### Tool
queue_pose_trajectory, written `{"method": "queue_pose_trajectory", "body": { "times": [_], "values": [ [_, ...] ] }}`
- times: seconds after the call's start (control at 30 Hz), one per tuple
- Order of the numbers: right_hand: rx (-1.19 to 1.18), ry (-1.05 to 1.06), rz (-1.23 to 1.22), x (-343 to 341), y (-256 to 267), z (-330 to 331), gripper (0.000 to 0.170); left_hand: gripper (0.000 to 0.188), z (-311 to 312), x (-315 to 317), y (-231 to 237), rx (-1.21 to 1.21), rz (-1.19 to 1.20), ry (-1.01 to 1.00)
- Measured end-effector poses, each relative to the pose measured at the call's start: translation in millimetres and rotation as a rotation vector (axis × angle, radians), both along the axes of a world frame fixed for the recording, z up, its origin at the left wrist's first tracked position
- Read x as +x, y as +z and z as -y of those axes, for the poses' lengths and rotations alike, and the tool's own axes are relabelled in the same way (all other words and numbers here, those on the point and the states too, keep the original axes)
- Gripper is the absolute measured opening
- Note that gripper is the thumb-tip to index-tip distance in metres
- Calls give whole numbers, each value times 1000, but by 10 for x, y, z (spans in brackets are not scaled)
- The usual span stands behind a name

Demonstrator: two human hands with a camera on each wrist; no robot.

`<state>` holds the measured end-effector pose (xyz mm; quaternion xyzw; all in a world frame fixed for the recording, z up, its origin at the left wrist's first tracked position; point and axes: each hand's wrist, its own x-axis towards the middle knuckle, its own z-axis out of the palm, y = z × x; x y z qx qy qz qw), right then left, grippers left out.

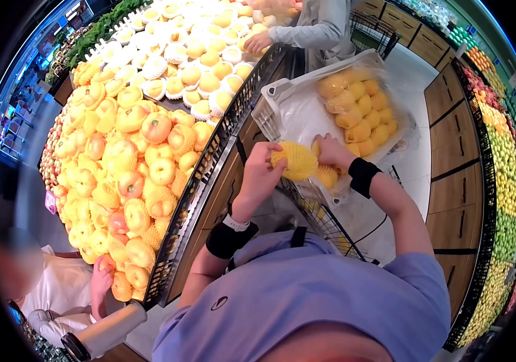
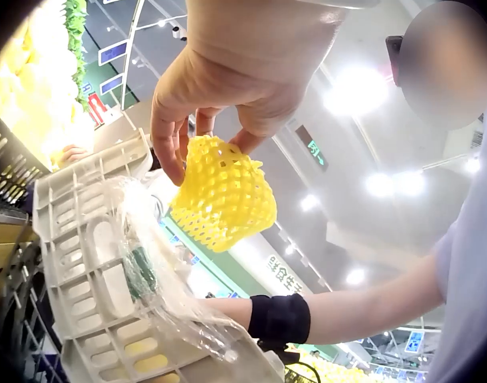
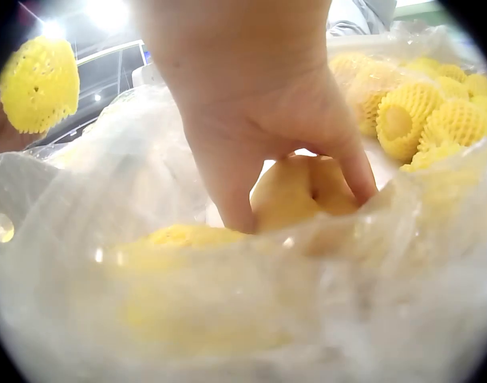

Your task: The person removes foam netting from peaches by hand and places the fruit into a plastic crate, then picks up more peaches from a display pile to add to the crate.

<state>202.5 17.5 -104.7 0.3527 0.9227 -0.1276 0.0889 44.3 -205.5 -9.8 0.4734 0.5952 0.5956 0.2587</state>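
My left hand [image 1: 259,180] pinches a yellow foam fruit net [image 2: 223,195] by its edge, fingers on one side and thumb on the other. Light shows through the holes at the net's lower end in the left wrist view. My right hand [image 1: 335,151] reaches down into a white plastic crate [image 1: 260,119] lined with a clear bag [image 3: 76,207]. There it grips a bare yellow peach [image 3: 283,191], fingertips partly behind the plastic. Beside it, inside the crate, lie several fruits in yellow foam nets [image 3: 407,120].
The crate rests on a black wire cart [image 1: 324,220]. Left of it rises a sloped display of netted fruit [image 1: 131,181] behind a black slatted rail [image 1: 200,175]. Another person's hand [image 1: 258,42] touches the far fruit; a person in white [image 1: 58,283] stands lower left. Wooden drawers [image 1: 454,157] line the right.
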Motion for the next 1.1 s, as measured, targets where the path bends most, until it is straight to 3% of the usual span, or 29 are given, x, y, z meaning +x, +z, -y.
{"method": "queue_pose_trajectory", "body": {
  "times": [0.07,0.17,0.3,0.4,0.43,0.53,0.6,0.67,0.77,0.87,0.97,1.07,1.1],
  "values": [
    [18,87,-37,88,-330,-56,65,28,-22,104,20,22,-107,-49],
    [113,356,-54,249,-245,133,60,32,-224,272,-140,64,-295,-126],
    [-318,478,-540,266,-495,232,57,35,-335,333,-332,-2,-389,-163],
    [-138,362,-281,287,-588,406,46,35,-280,290,-444,-110,-408,-137],
    [-258,304,-249,286,-545,459,48,35,-240,280,-446,-119,-403,-137],
    [-401,127,-483,367,-314,726,49,35,-88,285,-412,-156,-409,-138],
    [-214,171,-258,353,-607,545,60,35,21,310,-376,-177,-412,-139],
    [-137,92,-249,356,-551,531,67,35,117,319,-334,-190,-411,-135],
    [-262,-254,-561,415,472,824,69,30,235,338,-268,-188,-312,-99],
    [-608,-565,-994,678,937,1034,69,21,285,323,-437,10,-436,-34],
    [-935,-628,-1320,755,1233,1370,71,18,352,339,-408,48,-451,-26],
    [-1142,-354,-1573,605,1267,1816,79,17,373,315,-364,22,-287,-71],
    [-1074,-288,-1565,542,1264,1931,81,19,351,313,-392,9,-101,-151]
  ]
}}
